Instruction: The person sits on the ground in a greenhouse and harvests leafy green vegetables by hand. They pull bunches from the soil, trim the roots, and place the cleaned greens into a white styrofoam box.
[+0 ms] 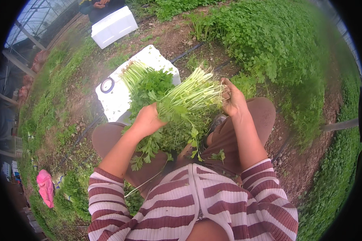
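A bunch of leafy green stalks with roots, like celery or parsley point(193, 90), is held above my lap. My left hand point(150, 119) is closed round its leafy end. At the root end, my right hand point(233, 96) touches the roots with bent fingers; its fingertips are partly hidden. Another bunch of the same greens point(138, 75) lies on a white foam box point(113, 105) in front of me, roots towards the far left. A dark-rimmed roll of tape point(107, 85) rests on the box's left part. Small leaf scraps dot the white surface.
Beyond stands a second white foam box point(114, 27), with a person's hands point(101, 3) behind it. Dense green plants point(259, 39) grow at right. Black drip hoses point(187, 52) cross the soil. A pink cloth point(45, 188) and tied bunches point(68, 197) lie at lower left.
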